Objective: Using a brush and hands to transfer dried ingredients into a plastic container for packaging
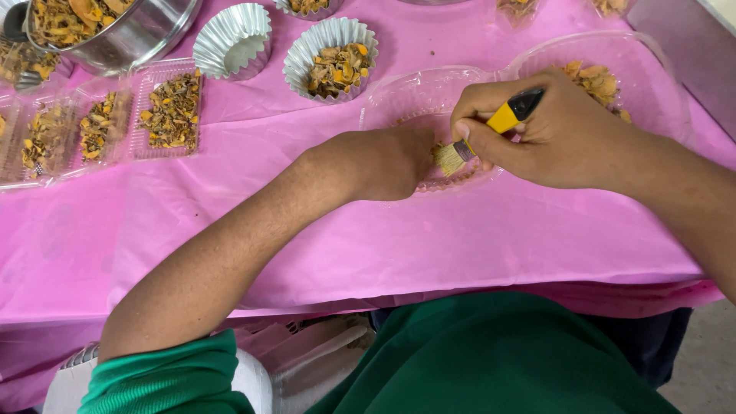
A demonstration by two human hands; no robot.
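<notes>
My right hand [552, 134] grips a small brush [491, 126] with a yellow and black handle, its bristles down inside a clear plastic clamshell tray [406, 92]. My left hand [391, 161] rests on the near edge of that tray, fingers curled under and mostly hidden. The tray's other half [644, 69], behind my right hand, holds dried yellow-orange pieces [594, 80].
On the pink tablecloth [307, 222] stand fluted foil cups, one empty [232, 40] and one filled [331, 60] with dried pieces. Flat clear boxes of the same pieces [170, 111] lie at left. A steel pot [115, 31] sits at the back left.
</notes>
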